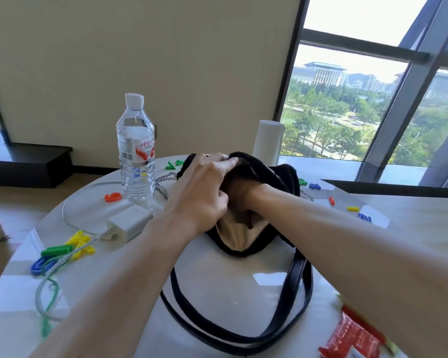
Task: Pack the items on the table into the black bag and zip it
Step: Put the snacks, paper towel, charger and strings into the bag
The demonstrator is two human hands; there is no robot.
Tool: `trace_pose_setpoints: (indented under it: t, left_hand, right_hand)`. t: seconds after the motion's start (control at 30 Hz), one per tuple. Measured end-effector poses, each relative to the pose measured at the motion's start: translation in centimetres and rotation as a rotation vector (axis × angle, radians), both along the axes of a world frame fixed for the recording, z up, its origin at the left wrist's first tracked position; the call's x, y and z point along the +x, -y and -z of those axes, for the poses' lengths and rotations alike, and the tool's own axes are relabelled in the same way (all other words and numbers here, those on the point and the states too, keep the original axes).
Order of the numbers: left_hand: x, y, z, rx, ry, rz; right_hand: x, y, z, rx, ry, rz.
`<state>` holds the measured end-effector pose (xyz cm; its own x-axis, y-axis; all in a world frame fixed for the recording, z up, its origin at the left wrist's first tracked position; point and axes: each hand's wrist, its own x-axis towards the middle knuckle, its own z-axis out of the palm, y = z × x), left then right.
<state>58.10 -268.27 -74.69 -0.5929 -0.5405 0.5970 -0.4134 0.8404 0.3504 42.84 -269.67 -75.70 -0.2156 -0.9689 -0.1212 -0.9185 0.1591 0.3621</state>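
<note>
At a white table (230, 280) beside a tall window (347, 99), a person's left grip (205, 187) pinches the far rim of the black bag (282, 174), holding its mouth up and open. The right grip (243, 196) is sunk past the wrist into the pale lining (237, 233); whether those fingers are closed on anything cannot be told. The bag stands at the middle of the table, unzipped, its straps (292, 293) looped toward the camera. Around it lie things not yet packed: a bottle (136, 151) upright to the left, a charger (128, 223) with its cable (44, 293) near it, coloured plastic figures (112, 197) scattered on both sides, and a red packet (352, 337) at the near right edge. The soft bag looks apt to sag shut if the rim is let go. A left arm swinging out for the next item could tip the bottle, or drag the cable and sweep small pieces off the table.
</note>
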Motion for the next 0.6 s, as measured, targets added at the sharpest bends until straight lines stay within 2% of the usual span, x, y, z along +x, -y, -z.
trace_pose_setpoints:
  t: [0.07,0.1,0.27,0.37,0.43,0.47,0.53,0.6]
  left_hand:
    - [0.1,0.1,0.2,-0.002,0.000,0.002]
    - [0.2,0.1,0.3,-0.002,0.002,0.002]
    - [0.8,0.7,0.7,0.028,0.037,-0.010]
    - [0.9,1.2,0.9,0.035,0.023,-0.012]
    - [0.8,1.4,1.0,0.032,0.005,-0.021]
    - [0.7,1.3,1.1,0.032,0.001,-0.020]
    - [0.5,1.1,1.1,0.038,0.007,-0.014]
    - [0.4,0.8,0.9,0.036,0.015,-0.009]
  right_hand:
    - [-0.5,0.3,0.6,-0.089,0.122,-0.027]
    - [-0.6,0.3,1.0,-0.103,0.073,-0.069]
    - [1.5,-3.5,0.2,-0.104,0.173,-0.061]
    - [2.2,-9.8,-2.1,-0.236,0.556,-0.214]
    - [1.3,-13.3,-4.3,-0.358,0.763,-0.168]
    - [0.0,-14.4,-5.2,-0.458,0.782,-0.113]
    - [-4.0,-15.0,-5.9,-0.598,0.648,0.063]
    - [-8.1,-14.6,-4.9,-0.511,0.473,0.302]
